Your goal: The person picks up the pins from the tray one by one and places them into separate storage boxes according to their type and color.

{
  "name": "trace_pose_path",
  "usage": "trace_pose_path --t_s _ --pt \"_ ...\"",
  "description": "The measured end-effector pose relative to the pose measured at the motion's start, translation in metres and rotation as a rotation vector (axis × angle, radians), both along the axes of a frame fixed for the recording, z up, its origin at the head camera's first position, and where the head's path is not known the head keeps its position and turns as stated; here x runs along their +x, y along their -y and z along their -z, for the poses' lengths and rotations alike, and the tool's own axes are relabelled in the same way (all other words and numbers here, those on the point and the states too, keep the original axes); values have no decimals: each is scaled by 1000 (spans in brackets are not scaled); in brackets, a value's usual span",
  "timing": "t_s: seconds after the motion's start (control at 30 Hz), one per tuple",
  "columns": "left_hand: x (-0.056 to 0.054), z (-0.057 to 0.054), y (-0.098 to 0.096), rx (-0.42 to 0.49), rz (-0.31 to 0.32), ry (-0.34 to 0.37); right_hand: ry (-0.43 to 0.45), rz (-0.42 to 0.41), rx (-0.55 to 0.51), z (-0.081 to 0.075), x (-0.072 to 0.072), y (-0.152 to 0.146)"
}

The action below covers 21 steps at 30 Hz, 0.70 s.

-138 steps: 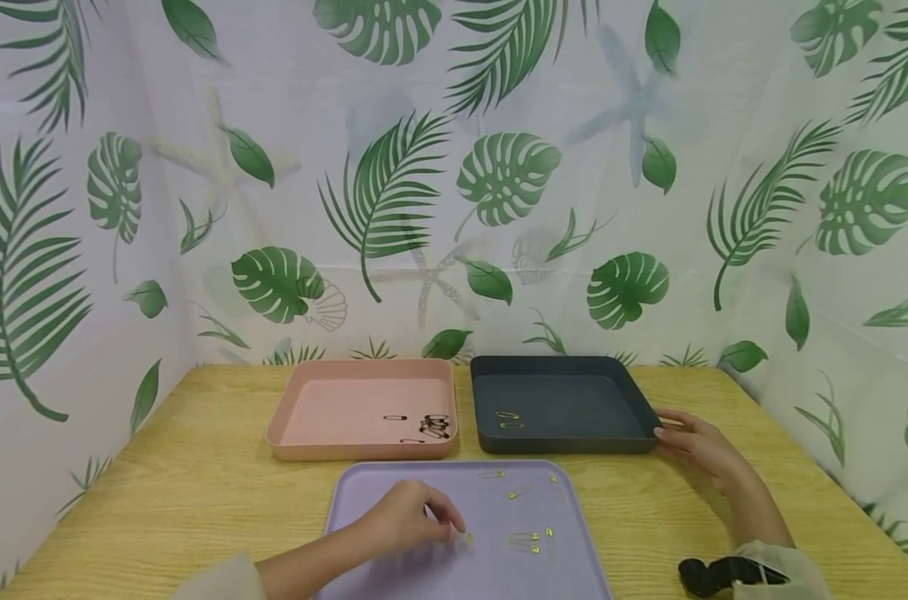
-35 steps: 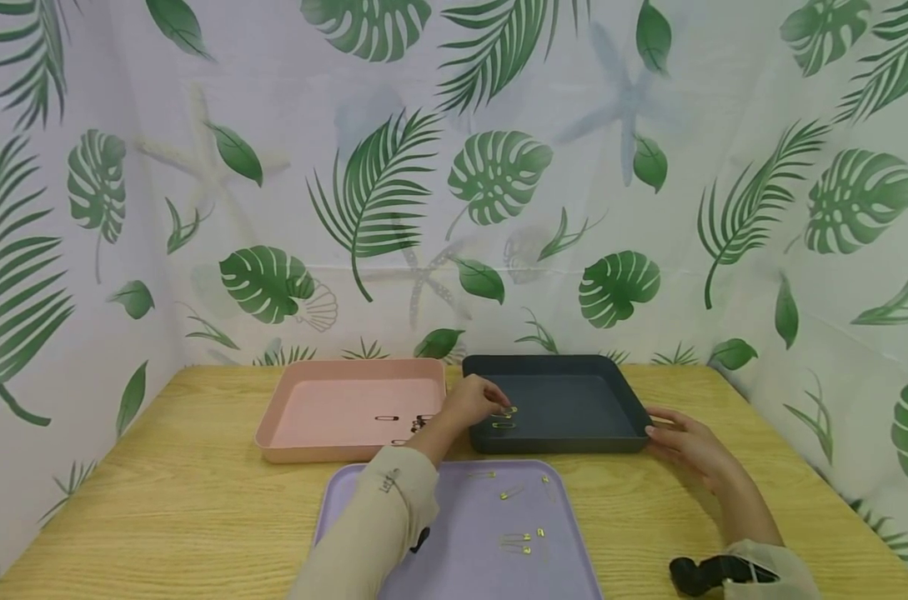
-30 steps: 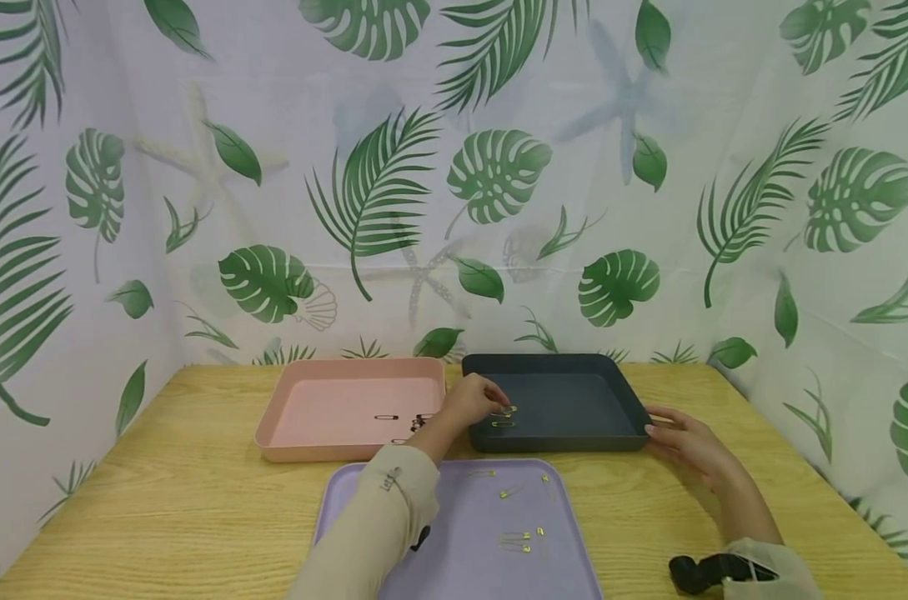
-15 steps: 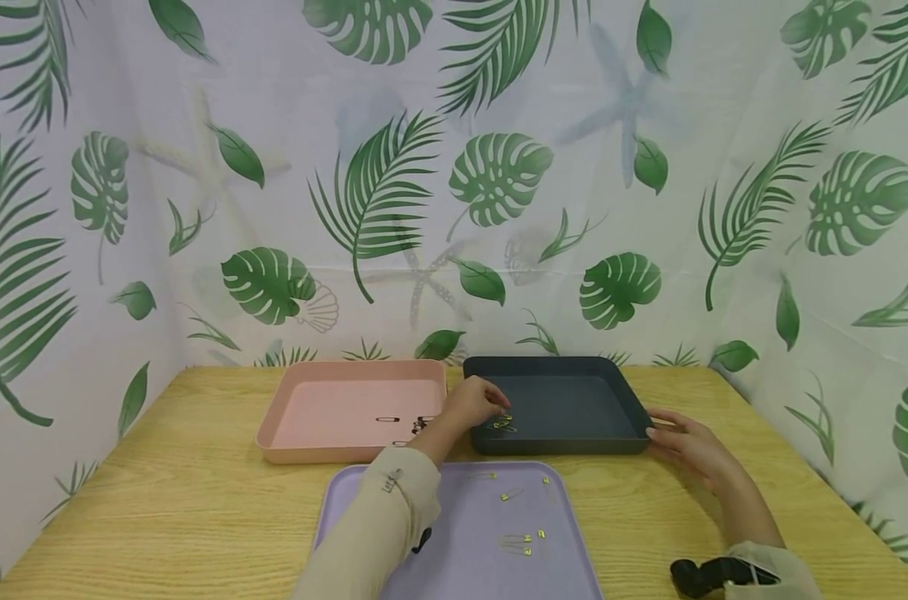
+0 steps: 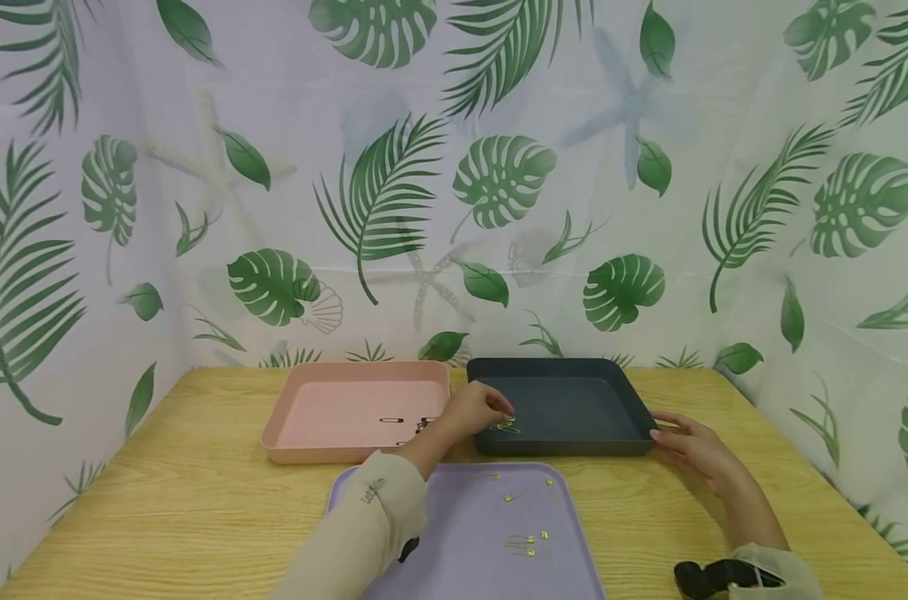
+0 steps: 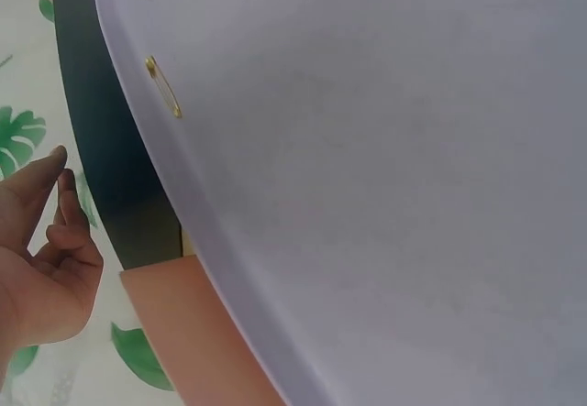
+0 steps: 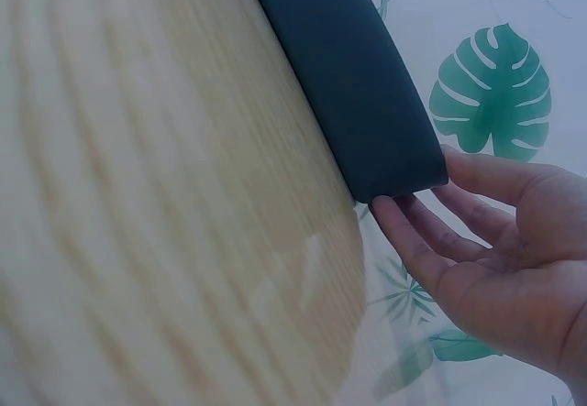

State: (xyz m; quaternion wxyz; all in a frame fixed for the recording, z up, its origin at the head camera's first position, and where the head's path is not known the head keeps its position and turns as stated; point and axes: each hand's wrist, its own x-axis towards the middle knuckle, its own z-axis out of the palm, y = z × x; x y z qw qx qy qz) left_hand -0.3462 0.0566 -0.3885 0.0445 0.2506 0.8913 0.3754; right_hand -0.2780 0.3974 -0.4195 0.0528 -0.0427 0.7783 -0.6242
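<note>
My left hand [image 5: 478, 408] is over the left end of the dark blue tray [image 5: 566, 447], just above several gold safety pins [image 5: 508, 429] lying there in a small bunch. In the left wrist view its thumb and forefinger tips are close together, and no pin shows between them; the other fingers are loosely bent. Against the dark tray's right front corner rests my right hand [image 5: 697, 454], its fingers fairly straight. More gold safety pins [image 5: 529, 540] lie spread over the lavender tray [image 5: 469, 575], partly covered by my left sleeve.
To the left stands a pink tray [image 5: 318, 454] with several black safety pins [image 5: 391, 420], some hidden behind my left forearm. All three trays are on a wood-grain table [image 5: 161, 508]. A leaf-patterned cloth [image 5: 423, 208] hangs behind.
My left hand has gone from the lavender tray, where it pinched a gold safety pin, to the dark tray. That pin now lies with the others there. My right hand keeps its place.
</note>
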Motion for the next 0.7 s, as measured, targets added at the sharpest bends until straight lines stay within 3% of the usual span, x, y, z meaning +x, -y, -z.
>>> trace_pose_path --t_s 0.33,0.57,0.7 --pt "28 -8 3 29 86 37 1 7 14 -1 2 2" --pt "49 -3 7 -14 130 -23 3 11 10 -2 2 2" --pt "59 1 10 12 149 16 4 8 11 -1 2 1"
